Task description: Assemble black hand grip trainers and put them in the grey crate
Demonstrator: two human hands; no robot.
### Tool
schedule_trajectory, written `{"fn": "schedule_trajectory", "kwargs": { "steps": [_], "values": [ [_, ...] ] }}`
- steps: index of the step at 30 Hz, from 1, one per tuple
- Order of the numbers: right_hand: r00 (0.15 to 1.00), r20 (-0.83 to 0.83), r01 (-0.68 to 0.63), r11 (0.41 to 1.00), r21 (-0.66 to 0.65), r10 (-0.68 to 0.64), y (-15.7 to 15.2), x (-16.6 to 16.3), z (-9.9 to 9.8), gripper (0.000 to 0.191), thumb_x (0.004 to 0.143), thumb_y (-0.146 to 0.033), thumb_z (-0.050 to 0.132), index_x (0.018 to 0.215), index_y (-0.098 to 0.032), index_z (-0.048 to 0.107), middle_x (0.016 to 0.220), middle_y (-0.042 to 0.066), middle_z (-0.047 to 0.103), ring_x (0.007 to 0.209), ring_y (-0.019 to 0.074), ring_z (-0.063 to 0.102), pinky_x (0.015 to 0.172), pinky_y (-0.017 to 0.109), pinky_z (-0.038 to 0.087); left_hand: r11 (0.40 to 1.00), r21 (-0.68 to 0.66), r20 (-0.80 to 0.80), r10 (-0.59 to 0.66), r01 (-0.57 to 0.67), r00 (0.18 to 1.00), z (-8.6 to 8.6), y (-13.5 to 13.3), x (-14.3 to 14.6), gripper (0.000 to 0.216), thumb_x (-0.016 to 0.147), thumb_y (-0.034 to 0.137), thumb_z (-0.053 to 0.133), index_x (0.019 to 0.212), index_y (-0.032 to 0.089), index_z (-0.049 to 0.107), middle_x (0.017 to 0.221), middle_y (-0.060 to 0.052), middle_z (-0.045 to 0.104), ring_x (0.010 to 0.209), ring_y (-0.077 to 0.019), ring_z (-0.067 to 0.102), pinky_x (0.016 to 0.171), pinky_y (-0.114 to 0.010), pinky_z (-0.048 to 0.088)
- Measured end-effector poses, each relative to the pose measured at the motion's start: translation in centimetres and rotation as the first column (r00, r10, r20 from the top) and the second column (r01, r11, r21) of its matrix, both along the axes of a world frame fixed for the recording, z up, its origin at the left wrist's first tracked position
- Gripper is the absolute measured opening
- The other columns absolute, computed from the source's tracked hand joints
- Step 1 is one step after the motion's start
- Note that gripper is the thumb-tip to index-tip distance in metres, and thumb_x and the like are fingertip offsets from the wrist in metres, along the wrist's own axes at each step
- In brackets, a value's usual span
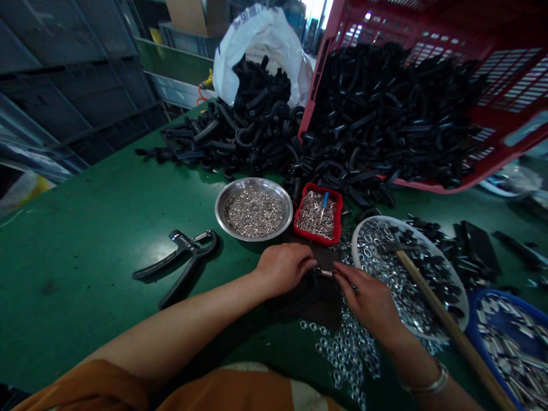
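In the head view, a small coiled spring (326,273) lies between the person's two hands, above a dark pad (326,253) on the green worktop (98,234). The left hand (283,269) has its fingers bunched at the spring's left end, near a black hand grip (302,297) largely lost in shadow; the right hand (371,299) has its fingertips at the spring's other end. Whether either set of fingers is clenched on something or only touching cannot be told. The spring is probably light, stiff along its length and slick enough to jump sideways if pressed off line, so a pinch at both ends seems surest; the grip looks hard and sturdy, best steadied by its thick handles. Another black grip (188,266), with a spring across its top, lies well to the left. Just beyond the hands stand a steel bowl (257,184) and a red tray (312,237) of metal pins, a blue-handled tool (325,200) resting in it. The right side is the tighter one: loose rings (353,354) are scattered beside the pad, and a white basin (356,245), with a hammer (436,304) lying over its rim, crowds the right forearm.
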State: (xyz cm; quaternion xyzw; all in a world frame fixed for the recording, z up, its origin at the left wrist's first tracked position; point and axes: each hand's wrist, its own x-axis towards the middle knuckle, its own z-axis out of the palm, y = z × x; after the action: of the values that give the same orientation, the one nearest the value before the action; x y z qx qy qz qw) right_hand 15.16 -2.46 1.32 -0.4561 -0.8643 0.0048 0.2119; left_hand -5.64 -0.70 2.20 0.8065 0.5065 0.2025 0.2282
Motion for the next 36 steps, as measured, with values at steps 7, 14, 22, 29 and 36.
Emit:
{"fn": "schedule_trajectory", "kwargs": {
  "steps": [7, 14, 22, 29, 36],
  "values": [
    [0.805, -0.593, -0.167, 0.946, -0.279, -0.033, 0.3, -3.3, 2.6, 0.015, 0.081, -0.025, 0.054, 0.091, -0.024, 0.066, 0.087, 0.002, 0.062, 0.083, 0.0135, 0.058, 0.071, 0.028, 0.049, 0.689, -0.552, 0.694, 0.067, 0.470, 0.717, 2.2, 0.5, -0.6, 0.022, 0.084, 0.030, 0.047, 0.074, 0.012, 0.055, 0.066, 0.003, 0.050, 0.057, -0.0042, 0.042, 0.052, -0.016, 0.032],
    [0.726, -0.684, -0.237, 0.906, -0.350, -0.074, 0.9, -3.9, 2.7, 0.010, 0.080, -0.027, 0.056, 0.077, -0.020, 0.063, 0.075, 0.002, 0.060, 0.073, 0.0131, 0.057, 0.065, 0.025, 0.048, 0.335, -0.655, 0.741, 0.460, 0.677, 0.489, 1.4, -0.1, 0.1, 0.033, 0.073, 0.044, 0.060, 0.072, 0.013, 0.049, 0.060, 0.007, 0.036, 0.043, -0.0008, 0.021, 0.038, -0.014, 0.008],
    [0.965, -0.260, 0.025, 0.999, -0.030, -0.032, -0.3, -3.3, 1.9, 0.013, 0.084, -0.024, 0.048, 0.081, -0.019, 0.059, 0.078, 0.004, 0.060, 0.076, 0.0156, 0.055, 0.068, 0.028, 0.045, 0.790, -0.590, 0.587, 0.282, 0.164, 0.759, 1.0, 0.4, -0.6, 0.019, 0.079, 0.032, 0.054, 0.075, 0.014, 0.056, 0.065, 0.003, 0.054, 0.052, -0.0045, 0.041, 0.049, -0.016, 0.032],
    [0.994, 0.061, 0.083, 0.994, 0.071, -0.087, -2.0, -3.6, -0.6, 0.015, 0.085, -0.022, 0.045, 0.084, -0.018, 0.059, 0.079, 0.006, 0.061, 0.080, 0.0186, 0.054, 0.073, 0.031, 0.042, 0.998, -0.059, 0.057, 0.022, -0.019, 0.998, 0.1, 0.0, -1.7, 0.013, 0.080, 0.024, 0.053, 0.086, 0.022, 0.064, 0.086, 0.000, 0.063, 0.081, -0.0130, 0.057, 0.072, -0.024, 0.042],
    [0.990, 0.103, 0.084, 0.992, 0.090, -0.093, -2.3, -3.6, -0.6, 0.016, 0.085, -0.019, 0.042, 0.086, -0.017, 0.058, 0.081, 0.008, 0.061, 0.079, 0.0204, 0.054, 0.072, 0.033, 0.043, 0.996, 0.088, -0.161, 0.026, -0.012, 0.987, -0.6, -0.8, -1.5, 0.018, 0.083, 0.026, 0.047, 0.095, 0.023, 0.060, 0.085, -0.001, 0.064, 0.082, -0.0161, 0.059, 0.069, -0.027, 0.044]
  ]
}}
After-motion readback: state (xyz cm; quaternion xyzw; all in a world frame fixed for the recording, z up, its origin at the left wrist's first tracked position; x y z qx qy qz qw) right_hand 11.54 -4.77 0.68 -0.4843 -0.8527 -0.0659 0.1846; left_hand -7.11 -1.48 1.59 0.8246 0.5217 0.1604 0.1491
